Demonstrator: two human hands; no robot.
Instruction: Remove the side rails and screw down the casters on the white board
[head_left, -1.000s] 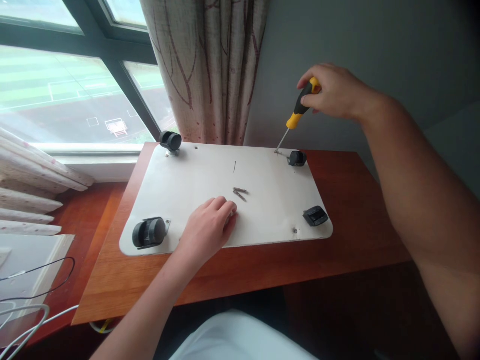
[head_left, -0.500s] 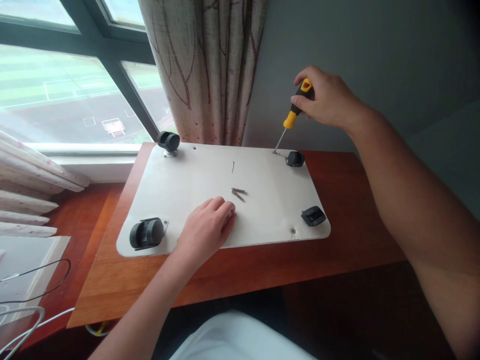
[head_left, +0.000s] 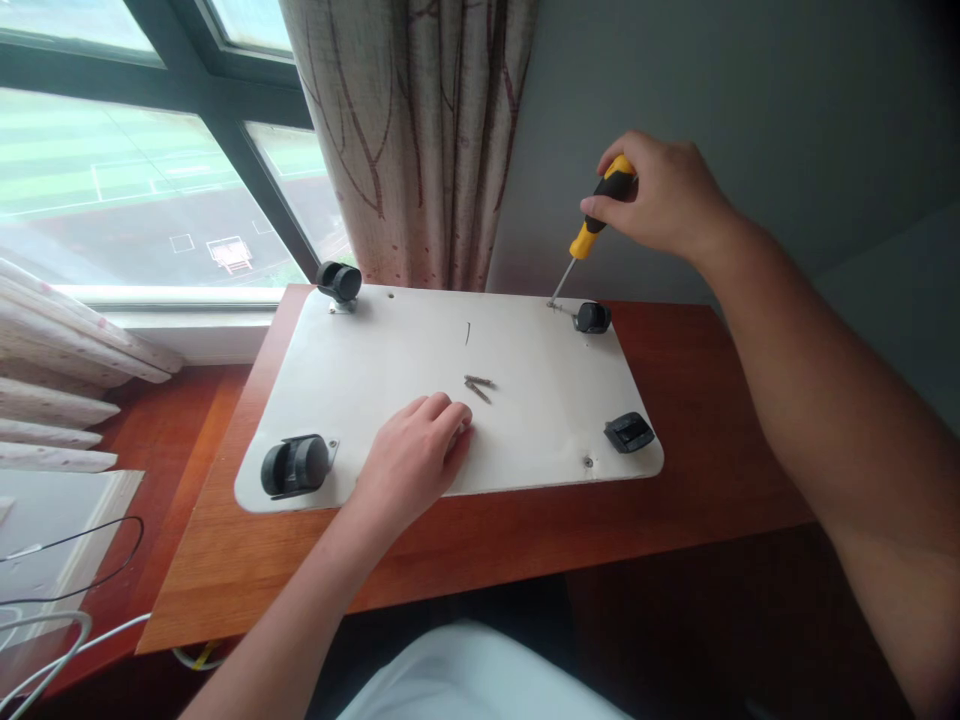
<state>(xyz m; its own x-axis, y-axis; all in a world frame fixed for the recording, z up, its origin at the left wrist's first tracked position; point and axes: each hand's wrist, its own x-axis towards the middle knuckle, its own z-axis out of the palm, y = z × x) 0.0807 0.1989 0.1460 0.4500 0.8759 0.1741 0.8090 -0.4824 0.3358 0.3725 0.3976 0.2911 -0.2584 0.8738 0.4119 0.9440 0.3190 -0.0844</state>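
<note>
Lying on wooden table (head_left: 690, 400): white board (head_left: 409, 355); curtain (head_left: 420, 140) behind

I'm watching daylight pouring through the big window (head_left: 180, 75) on the left, its dark frame crossing the glass; outside, a green sports field (head_left: 60, 168) is stretching behind grey paving (head_left: 127, 250). A branch-patterned curtain (head_left: 420, 150) is hanging in folds beside it, and another curtain (head_left: 52, 375) is draping lower left. Over on the right, the grey wall (head_left: 787, 90) is sitting in shadow. Reddish floorboards (head_left: 161, 420) are showing below, a black cable (head_left: 142, 535) is looping there, and the wooden table (head_left: 675, 400) is spanning the middle.
</note>
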